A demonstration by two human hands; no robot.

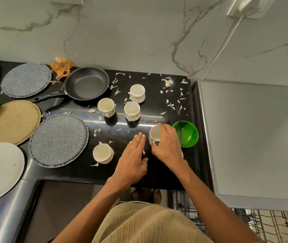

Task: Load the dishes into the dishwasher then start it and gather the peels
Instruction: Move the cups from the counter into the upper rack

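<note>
cup grasped in right hand's curled grip; left hand flat, released, on counter.

Pan behind cups, bowl to their right.

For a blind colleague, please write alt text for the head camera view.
The right hand grips a cream cup beside a green bowl on a black counter strewn with peels; the left hand lies flat nearby.

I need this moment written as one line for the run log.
stage: loading cups | right hand: grips cup beside green bowl | left hand: open, flat on counter | peels: scattered
</note>
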